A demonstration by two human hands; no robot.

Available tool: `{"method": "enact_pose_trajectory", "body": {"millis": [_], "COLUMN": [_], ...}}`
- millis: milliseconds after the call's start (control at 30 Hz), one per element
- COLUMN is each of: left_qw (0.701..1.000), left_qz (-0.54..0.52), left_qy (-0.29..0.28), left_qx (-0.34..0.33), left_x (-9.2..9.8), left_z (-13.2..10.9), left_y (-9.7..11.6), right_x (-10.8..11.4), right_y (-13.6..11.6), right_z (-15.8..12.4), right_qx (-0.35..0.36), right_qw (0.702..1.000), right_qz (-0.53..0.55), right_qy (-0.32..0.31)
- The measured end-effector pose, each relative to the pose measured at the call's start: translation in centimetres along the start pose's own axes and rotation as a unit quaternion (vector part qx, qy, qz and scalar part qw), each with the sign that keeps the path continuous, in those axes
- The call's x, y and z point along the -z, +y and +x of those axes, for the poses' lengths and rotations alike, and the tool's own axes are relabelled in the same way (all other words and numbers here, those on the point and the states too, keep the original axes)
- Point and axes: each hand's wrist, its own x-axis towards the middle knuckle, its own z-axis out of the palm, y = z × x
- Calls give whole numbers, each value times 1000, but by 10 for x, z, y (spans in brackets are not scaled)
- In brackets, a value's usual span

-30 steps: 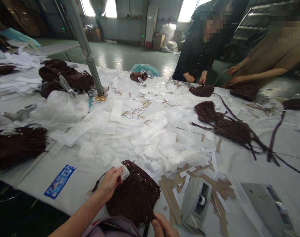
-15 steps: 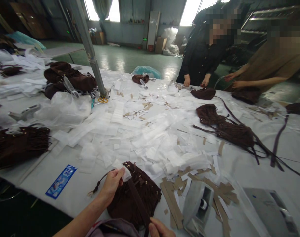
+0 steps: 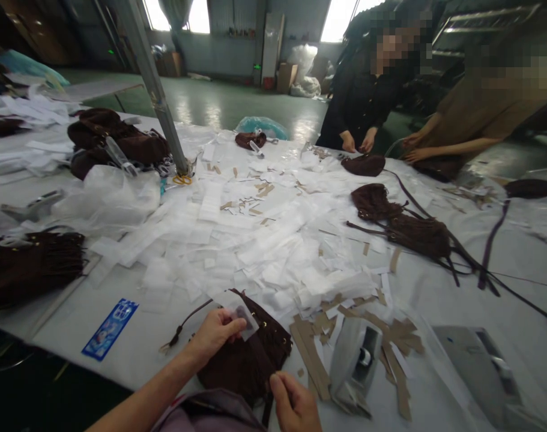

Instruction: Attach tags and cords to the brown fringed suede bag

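A dark brown fringed bag (image 3: 228, 369) with small metal eyelets lies at the table's near edge in front of me. My left hand (image 3: 221, 329) pinches a thin, translucent white wrapping piece (image 3: 250, 323) over the bag's upper part. A flat brown strap (image 3: 259, 354) runs from under that piece toward my right hand (image 3: 295, 401). The fingers of my right hand are closed on the strap's lower stretch, beside the bag's fringe. To the left of the bag, a thin drawstring cord (image 3: 179, 333) trails with a tassel-like end.
A grey tape dispenser (image 3: 345, 366) stands at right among tan card strips (image 3: 309, 354); a second dispenser (image 3: 475, 366) lies farther right. White wrapping pieces (image 3: 273, 258) cover the middle. A blue packet (image 3: 110, 330) lies left. A metal post (image 3: 158, 96) rises behind. Two co-workers (image 3: 363, 90) handle bags opposite.
My left hand has shifted slightly right and down, bringing the white piece over the strap. My right hand has moved up a little along the strap. The view has shifted slightly.
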Motion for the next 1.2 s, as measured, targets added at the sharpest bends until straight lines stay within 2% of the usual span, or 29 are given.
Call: {"method": "enact_pose_trajectory", "body": {"millis": [133,200,267,367,467,600,700,833,900,933,1000,1067,1133,1200], "left_qw": [997,994,995,997,997,992,990,992,991,991,989,986,983,985], "left_qz": [-6,-15,-27,-44,-59,-77,-97,-115,-121,-122,-123,-127,-134,-137], "left_qy": [-76,-100,-92,-51,-43,-87,-89,-38,-33,-38,-59,-84,-100,-85], "left_qx": [32,41,36,22,29,54,54,34,38,42,51,62,69,65], "left_x": [-16,-21,-19,-2,6,-22,-34,-7,5,4,-8,-28,-42,-40], "left_z": [-5,-5,-2,6,7,-6,-9,3,7,6,2,-4,-12,-19], "left_y": [3,5,8,15,16,3,0,11,14,14,10,4,2,5], "right_x": [-5,-7,-4,7,14,6,5,21,25,24,18,12,13,21], "right_y": [-35,-43,-43,-28,-20,-40,-51,-34,-28,-29,-38,-51,-59,-57], "right_z": [18,28,32,24,12,18,27,18,12,11,15,21,25,23], "right_qx": [6,9,6,-14,-26,20,41,-8,-24,-21,2,26,38,34], "right_qw": [1000,1000,1000,999,998,992,991,999,999,998,995,992,994,997], "right_qz": [-4,-5,5,1,-45,-97,-110,-49,-44,-47,-62,-82,-85,-67], "right_qy": [-14,-8,-18,-30,22,77,65,-5,19,40,76,89,60,0]}}
